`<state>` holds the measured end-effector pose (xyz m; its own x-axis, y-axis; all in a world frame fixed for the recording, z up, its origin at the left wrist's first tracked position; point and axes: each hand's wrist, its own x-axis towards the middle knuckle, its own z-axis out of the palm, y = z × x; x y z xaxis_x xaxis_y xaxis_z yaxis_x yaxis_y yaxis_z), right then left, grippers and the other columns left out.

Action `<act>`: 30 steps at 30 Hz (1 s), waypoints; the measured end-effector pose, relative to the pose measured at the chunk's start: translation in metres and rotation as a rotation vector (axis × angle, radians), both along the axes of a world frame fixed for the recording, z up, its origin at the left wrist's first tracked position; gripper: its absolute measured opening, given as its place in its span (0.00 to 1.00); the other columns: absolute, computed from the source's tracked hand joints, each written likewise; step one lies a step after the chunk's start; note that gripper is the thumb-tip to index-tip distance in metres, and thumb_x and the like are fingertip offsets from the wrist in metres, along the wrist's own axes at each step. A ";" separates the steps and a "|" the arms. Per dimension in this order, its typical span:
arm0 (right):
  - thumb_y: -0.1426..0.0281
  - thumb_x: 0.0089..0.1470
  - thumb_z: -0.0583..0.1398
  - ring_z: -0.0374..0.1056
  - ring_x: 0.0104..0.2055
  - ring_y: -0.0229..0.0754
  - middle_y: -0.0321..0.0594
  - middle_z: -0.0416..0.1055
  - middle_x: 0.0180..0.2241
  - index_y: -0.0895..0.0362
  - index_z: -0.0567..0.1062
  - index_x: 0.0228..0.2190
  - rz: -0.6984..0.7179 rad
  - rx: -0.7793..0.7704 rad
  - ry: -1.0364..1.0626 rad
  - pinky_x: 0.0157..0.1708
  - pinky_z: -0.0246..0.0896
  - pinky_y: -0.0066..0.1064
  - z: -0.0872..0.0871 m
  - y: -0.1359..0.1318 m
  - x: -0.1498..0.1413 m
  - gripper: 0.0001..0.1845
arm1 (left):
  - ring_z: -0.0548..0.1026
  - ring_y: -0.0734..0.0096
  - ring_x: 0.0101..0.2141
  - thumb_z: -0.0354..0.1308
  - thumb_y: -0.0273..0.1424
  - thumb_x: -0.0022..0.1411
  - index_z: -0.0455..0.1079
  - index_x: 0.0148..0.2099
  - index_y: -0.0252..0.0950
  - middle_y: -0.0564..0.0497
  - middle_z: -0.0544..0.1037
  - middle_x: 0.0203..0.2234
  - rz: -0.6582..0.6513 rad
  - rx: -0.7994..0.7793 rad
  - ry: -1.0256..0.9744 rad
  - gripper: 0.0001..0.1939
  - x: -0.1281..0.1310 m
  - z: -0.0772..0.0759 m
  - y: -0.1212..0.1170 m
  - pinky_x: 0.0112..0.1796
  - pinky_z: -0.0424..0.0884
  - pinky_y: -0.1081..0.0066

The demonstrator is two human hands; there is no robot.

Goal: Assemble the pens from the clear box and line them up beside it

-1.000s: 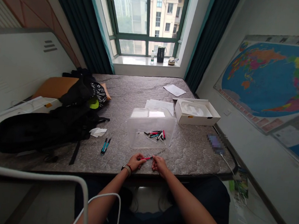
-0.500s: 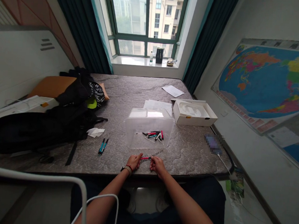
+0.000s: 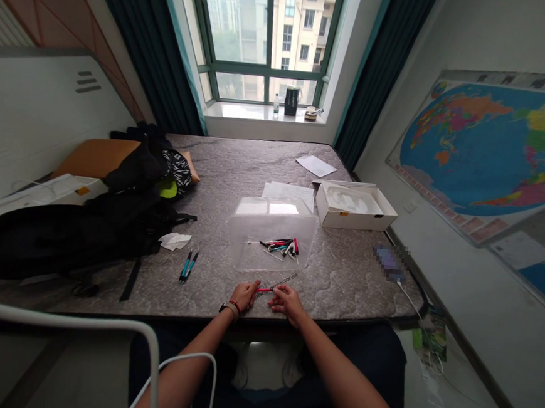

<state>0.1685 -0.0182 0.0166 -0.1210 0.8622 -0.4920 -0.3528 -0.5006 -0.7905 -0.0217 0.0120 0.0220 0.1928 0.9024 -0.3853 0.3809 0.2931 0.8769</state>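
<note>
Between my hands, a red pen (image 3: 264, 290) lies roughly level, just above the mattress's front edge. My left hand (image 3: 245, 295) is closed round its left end. At the dark right end, the fingertips of my right hand (image 3: 286, 302) pinch the pen, with the other fingers loosely curled. Just beyond my hands, a clear plastic bin (image 3: 245, 252) holds a heap of pen parts (image 3: 282, 247) in red, black, white and teal. Two blue-and-black pens (image 3: 189, 266) lie side by side to the left of the bin.
A black backpack (image 3: 76, 232) and a crumpled tissue (image 3: 175, 241) lie on the left of the mattress (image 3: 238, 163). An open white box (image 3: 356, 220), paper sheets (image 3: 316, 165) and a blurred phone with a cable (image 3: 389, 262) are on the right. A white tube (image 3: 56, 319) crosses the lower left.
My right hand has shifted slightly left along the pen, and its fingers have loosened from a tighter curl. My left hand stays in place.
</note>
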 end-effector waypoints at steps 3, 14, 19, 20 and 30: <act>0.56 0.44 0.68 0.76 0.28 0.43 0.36 0.72 0.24 0.56 0.68 0.33 -0.045 -0.015 0.016 0.24 0.69 0.28 0.000 -0.001 -0.001 0.22 | 0.61 0.75 0.12 0.43 0.59 0.61 0.59 0.16 0.40 0.53 0.63 0.09 0.007 0.000 -0.005 0.33 0.000 -0.001 0.000 0.17 0.56 0.74; 0.64 0.43 0.68 0.66 0.19 0.32 0.31 0.70 0.22 0.57 0.71 0.32 -0.206 0.018 -0.165 0.16 0.62 0.21 0.008 0.006 0.082 0.16 | 0.62 0.79 0.11 0.46 0.60 0.58 0.62 0.23 0.37 0.56 0.68 0.13 0.075 -0.039 -0.148 0.30 -0.002 -0.015 0.004 0.15 0.55 0.76; 0.65 0.46 0.67 0.69 0.21 0.34 0.40 0.76 0.29 0.57 0.71 0.34 -0.200 -0.034 -0.200 0.18 0.64 0.22 0.005 -0.005 0.118 0.15 | 0.65 0.80 0.12 0.51 0.59 0.56 0.61 0.29 0.37 0.57 0.71 0.17 0.143 -0.007 -0.261 0.27 -0.004 -0.017 0.006 0.14 0.58 0.79; 0.65 0.47 0.67 0.70 0.22 0.34 0.41 0.77 0.30 0.58 0.71 0.34 -0.183 -0.030 -0.216 0.19 0.64 0.22 0.004 -0.006 0.119 0.14 | 0.66 0.80 0.13 0.53 0.58 0.55 0.60 0.31 0.37 0.57 0.72 0.18 0.163 -0.011 -0.289 0.27 -0.004 -0.018 0.007 0.15 0.59 0.79; 0.64 0.50 0.65 0.71 0.23 0.33 0.43 0.78 0.36 0.58 0.75 0.37 0.126 0.042 -0.254 0.19 0.63 0.20 0.005 0.003 0.063 0.13 | 0.75 0.77 0.20 0.59 0.55 0.53 0.58 0.39 0.38 0.51 0.78 0.30 0.262 -0.055 -0.419 0.27 -0.006 -0.021 0.011 0.20 0.70 0.77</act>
